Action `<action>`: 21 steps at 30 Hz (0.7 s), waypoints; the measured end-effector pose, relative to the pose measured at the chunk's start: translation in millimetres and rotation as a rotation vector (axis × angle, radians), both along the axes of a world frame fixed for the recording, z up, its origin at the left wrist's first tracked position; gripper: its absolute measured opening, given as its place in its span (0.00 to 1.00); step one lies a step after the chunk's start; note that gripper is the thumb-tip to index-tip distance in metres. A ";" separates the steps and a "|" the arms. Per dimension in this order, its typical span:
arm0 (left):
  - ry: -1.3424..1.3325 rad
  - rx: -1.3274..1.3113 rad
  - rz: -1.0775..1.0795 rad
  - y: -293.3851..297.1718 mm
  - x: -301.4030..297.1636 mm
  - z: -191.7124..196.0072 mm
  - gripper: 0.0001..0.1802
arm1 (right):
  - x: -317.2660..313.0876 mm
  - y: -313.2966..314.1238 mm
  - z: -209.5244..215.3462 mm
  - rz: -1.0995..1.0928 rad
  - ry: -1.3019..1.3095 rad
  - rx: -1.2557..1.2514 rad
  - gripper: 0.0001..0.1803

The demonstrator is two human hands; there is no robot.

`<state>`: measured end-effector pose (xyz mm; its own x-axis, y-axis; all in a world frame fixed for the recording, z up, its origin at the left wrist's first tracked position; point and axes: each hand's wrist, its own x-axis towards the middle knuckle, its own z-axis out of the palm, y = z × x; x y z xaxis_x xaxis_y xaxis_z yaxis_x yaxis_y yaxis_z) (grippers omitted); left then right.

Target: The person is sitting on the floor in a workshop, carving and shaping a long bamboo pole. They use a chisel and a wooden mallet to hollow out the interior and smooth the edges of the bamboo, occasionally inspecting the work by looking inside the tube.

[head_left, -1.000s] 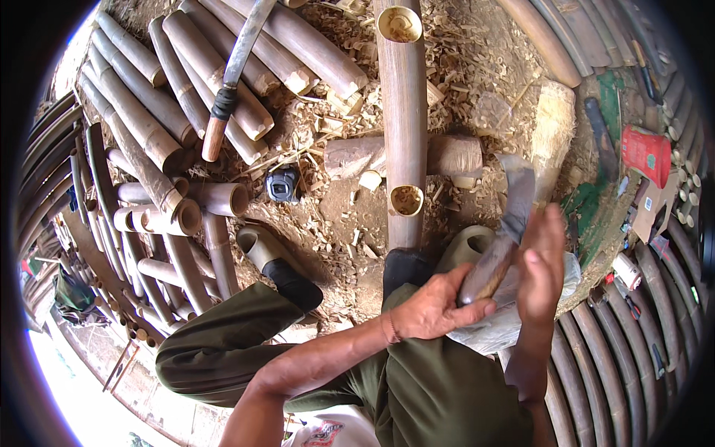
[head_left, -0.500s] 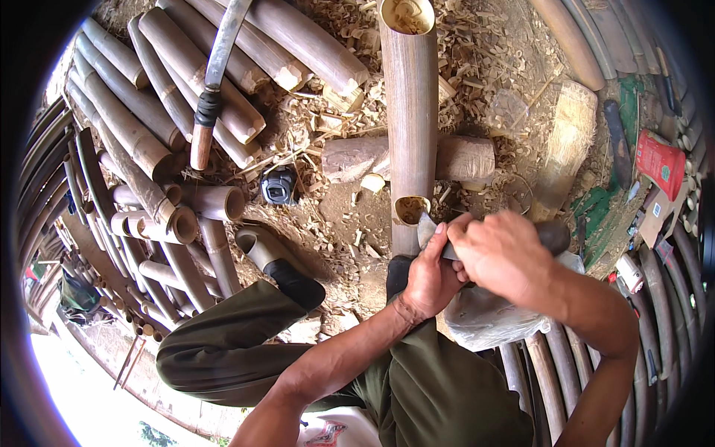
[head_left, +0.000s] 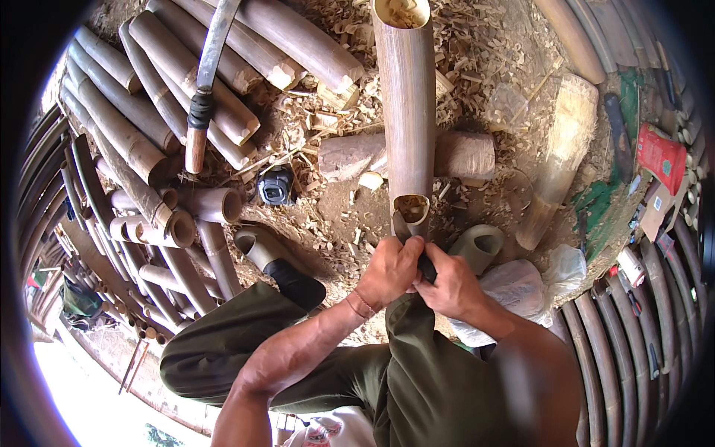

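Observation:
A thick bamboo tube points away from me, with an oval opening cut near its close end and another at its far end. Against the left rim of the near opening rests the blade of a knife. My left hand is closed round the front of the knife, at the base of the blade. Just right of it, my right hand grips the dark handle. The two hands touch each other over my knee, and the fingers hide much of the knife.
The tube lies across a short log. A machete leans on bamboo pieces at the upper left. A black device, a clog and a plastic bag lie around my legs. Shavings cover the ground; bamboo poles line the right.
Both hands have shifted left, and the right has come down closer to my knee. The blade has swung to the opening's left rim. The right clog has come into sight.

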<state>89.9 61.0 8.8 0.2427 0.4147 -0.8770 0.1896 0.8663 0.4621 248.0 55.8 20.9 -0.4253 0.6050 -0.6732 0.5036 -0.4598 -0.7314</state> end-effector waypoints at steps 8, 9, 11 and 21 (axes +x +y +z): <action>0.315 0.811 -0.652 -3.3 -25.1 -20.7 0.04 | -38.9 -38.3 -15.4 -0.238 -0.021 0.087 0.24; 0.389 0.933 -0.591 -8.0 -20.1 -20.4 0.05 | -34.7 -36.2 -12.1 -0.181 -0.010 0.115 0.26; 0.390 0.965 -0.451 -18.4 -14.2 -19.3 0.09 | -17.2 -16.1 1.2 -0.071 0.022 0.182 0.28; -0.836 -0.555 1.032 -23.0 55.4 -3.2 0.31 | 24.7 104.8 43.0 0.962 -0.171 0.284 0.17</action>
